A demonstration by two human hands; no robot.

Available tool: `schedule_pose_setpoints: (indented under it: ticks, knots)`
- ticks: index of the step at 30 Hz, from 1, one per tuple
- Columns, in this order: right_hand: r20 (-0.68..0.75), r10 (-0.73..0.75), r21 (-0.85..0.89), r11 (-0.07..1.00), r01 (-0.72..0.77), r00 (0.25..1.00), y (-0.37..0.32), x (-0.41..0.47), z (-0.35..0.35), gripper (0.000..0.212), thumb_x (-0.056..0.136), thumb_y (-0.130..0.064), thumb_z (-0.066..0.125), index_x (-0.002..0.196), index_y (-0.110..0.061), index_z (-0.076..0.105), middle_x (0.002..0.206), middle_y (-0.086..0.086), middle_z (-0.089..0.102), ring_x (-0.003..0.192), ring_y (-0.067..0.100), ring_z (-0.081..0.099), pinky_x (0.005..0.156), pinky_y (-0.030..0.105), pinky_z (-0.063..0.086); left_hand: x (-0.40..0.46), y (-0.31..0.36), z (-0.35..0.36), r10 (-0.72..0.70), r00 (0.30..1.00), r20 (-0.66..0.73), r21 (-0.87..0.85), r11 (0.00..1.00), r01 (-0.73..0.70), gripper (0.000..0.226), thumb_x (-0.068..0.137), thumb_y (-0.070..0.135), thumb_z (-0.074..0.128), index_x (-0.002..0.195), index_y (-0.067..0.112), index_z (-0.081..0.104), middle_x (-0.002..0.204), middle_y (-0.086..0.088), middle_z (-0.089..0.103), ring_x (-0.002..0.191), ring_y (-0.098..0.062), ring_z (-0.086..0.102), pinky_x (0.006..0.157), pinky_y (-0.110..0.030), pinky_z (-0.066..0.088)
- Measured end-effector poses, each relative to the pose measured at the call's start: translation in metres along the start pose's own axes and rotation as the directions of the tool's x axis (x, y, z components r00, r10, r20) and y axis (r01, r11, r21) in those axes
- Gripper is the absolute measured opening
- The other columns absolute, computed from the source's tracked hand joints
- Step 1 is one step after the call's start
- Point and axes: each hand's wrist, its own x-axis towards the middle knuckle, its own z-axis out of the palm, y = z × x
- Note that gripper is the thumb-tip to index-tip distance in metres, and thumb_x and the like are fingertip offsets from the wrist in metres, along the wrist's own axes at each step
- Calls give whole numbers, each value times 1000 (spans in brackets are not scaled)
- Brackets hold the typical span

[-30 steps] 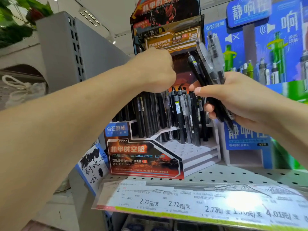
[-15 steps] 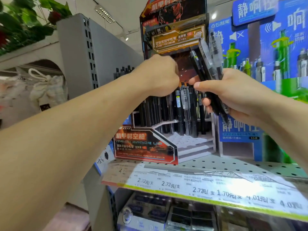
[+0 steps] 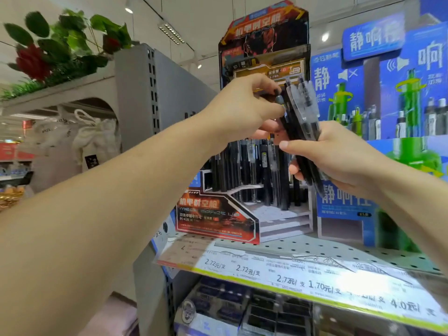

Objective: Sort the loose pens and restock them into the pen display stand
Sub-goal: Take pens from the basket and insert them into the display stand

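Left hand (image 3: 244, 110) is raised in front of the stand's header card, fingers curled, pinching the grey top of one dark pen (image 3: 282, 112) at the upper end of the bundle. That pen is not yet clear of the others.

The stand (image 3: 218, 214) sits at the shelf's (image 3: 339, 251) front edge, behind the price strip (image 3: 291, 275). Its rear tiers hold upright black pens; the front stepped tiers show open holes.

Right hand (image 3: 339, 156) clamps the bundle (image 3: 303, 122) around its lower half, thumb across the front, tops fanned upward. Some barrels are clear, some black.

Handling, as judged: pens are light, rigid, smooth plastic, so likely to slide against each other when one is pulled. Best hold is near the top, by cap or clip, drawing straight up along the barrel while the right hand grips firmly enough that neighbours do not follow. For seating, a hold at mid-barrel should steer the tip into a hole. Little risk of breakage; dropping is the main concern.
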Motion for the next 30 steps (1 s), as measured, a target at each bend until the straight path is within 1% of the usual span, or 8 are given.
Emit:
schedule_pose_setpoints:
  ticks: [5, 9, 12, 15, 18, 21, 25, 30]
  knots:
    - [-8, 4, 4, 1000, -4, 1000, -1, 0, 2, 10, 96, -23, 70, 103, -16, 72, 70, -3, 69, 56, 17, 66, 50, 25, 53, -6, 0, 2, -15, 997, -78, -266, 964, -6, 20, 92, 0, 65, 110, 6, 60, 106, -14, 68, 73, -21, 76, 61, -25, 59]
    - [-54, 34, -41, 999, -36, 998, 0, 2, 0, 18, 96, -26, 69, 98, -8, 68, 62, 1, 64, 47, 15, 59, 43, 21, 44, 1, -4, -18, -63, 933, -354, -344, 937, -67, 15, 93, 4, 65, 105, 12, 61, 111, -11, 67, 84, -18, 75, 69, -26, 61]
    - [-66, 31, -84, 996, -36, 997, 2, 5, -2, 28, 96, -29, 69, 106, -3, 68, 74, 5, 60, 53, 18, 50, 55, 33, 43, 3, -8, -32, -40, 867, -498, -353, 922, -160, 18, 94, 4, 65, 108, 14, 62, 105, -5, 66, 81, -13, 74, 65, -19, 57]
    - [-80, 47, -40, 998, -50, 996, 3, 8, -2, 29, 97, -25, 68, 107, 2, 66, 73, 4, 47, 50, 14, 39, 45, 30, 38, 0, -16, -33, 55, 843, -535, -198, 962, -189, 20, 94, 6, 65, 107, 21, 64, 99, 0, 66, 82, -11, 73, 67, -20, 58]
    - [-40, 45, -37, 998, -47, 998, 2, 7, -2, 21, 99, -24, 65, 82, -14, 57, 70, 5, 33, 51, 16, 30, 47, 31, 32, -6, -29, -22, 188, 867, -461, 97, 982, -161, 30, 90, 13, 70, 115, 27, 63, 93, 7, 68, 77, -10, 71, 67, -24, 59]
    - [-25, 50, -21, 998, -51, 998, 2, 7, -3, 22, 100, -23, 64, 82, -17, 53, 69, 5, 30, 52, 16, 27, 46, 30, 30, -11, -40, -9, 327, 865, -380, 385, 906, -173, 28, 87, 23, 73, 113, 32, 65, 86, 20, 64, 72, 0, 65, 70, -9, 50]
    - [-19, 35, -13, 999, -35, 999, 3, 7, -1, 15, 100, -22, 63, 86, -18, 61, 67, 1, 32, 49, 14, 29, 44, 27, 30, -18, -47, 5, 427, 857, -289, 558, 803, -212, 26, 88, 29, 73, 114, 29, 68, 84, 20, 61, 73, 9, 56, 66, 4, 35]
    - [-61, 11, -38, 999, -13, 998, 3, 8, -1, 22, 99, -22, 65, 79, -18, 56, 63, 0, 37, 47, 15, 33, 42, 27, 35, -20, -55, 22, 400, 898, -181, 629, 750, -207, 27, 91, 30, 70, 116, 26, 61, 90, 7, 66, 79, -16, 63, 79, -32, 55]
